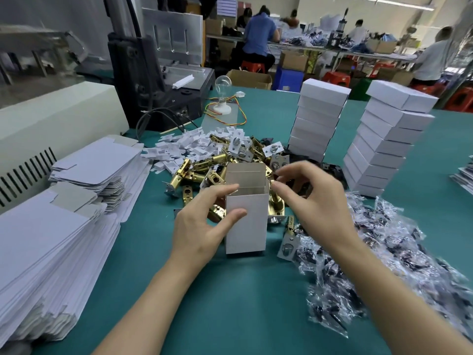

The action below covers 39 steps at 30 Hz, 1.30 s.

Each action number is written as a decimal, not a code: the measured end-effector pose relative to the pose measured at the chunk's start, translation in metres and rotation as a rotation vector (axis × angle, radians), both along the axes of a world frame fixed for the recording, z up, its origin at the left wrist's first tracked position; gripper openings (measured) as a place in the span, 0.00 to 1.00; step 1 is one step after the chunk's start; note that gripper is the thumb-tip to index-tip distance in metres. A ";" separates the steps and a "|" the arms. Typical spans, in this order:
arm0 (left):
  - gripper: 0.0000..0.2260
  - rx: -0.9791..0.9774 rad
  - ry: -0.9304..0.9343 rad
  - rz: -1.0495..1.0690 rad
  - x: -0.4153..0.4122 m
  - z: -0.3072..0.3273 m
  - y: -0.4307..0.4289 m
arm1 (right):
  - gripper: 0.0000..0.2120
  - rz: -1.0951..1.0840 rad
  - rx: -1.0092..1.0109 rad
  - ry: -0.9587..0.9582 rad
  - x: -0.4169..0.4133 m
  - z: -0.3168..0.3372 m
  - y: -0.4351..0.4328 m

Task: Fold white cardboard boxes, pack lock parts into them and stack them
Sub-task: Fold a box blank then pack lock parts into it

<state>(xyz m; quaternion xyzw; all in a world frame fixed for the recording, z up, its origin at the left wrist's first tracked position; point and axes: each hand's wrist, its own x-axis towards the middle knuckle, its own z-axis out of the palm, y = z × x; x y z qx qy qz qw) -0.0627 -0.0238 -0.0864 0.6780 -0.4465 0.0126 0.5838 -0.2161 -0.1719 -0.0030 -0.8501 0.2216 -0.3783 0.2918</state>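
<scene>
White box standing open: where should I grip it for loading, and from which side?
Take the white box by its left wall, coming from the left, thumb on the near face. It stands upright, mouth up, lid flap raised behind, so this likely keeps the opening free.

Teal table (243,290) takes up most of the frame. Top middle there's a clear light bulb (223,84) upright on a white base, with coloured wires (240,112) looping off it. Dark grey machine (143,80) upper left, cream vented cabinet (58,119) beside it. Far back: a person in blue (258,34), red stools (335,77), a brown carton (249,78), and maybe a blue crate (288,78), it's blurry.
</scene>
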 end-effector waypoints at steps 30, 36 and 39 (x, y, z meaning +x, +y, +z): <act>0.05 -0.122 -0.216 -0.076 -0.013 0.023 0.002 | 0.07 0.293 0.433 -0.193 -0.001 -0.031 0.012; 0.08 -0.128 -0.144 -0.053 -0.017 0.025 0.001 | 0.08 0.268 0.317 -0.101 -0.001 -0.035 0.011; 0.09 -0.139 -0.082 -0.083 -0.018 0.027 0.002 | 0.07 0.261 0.206 -0.109 0.000 -0.036 0.013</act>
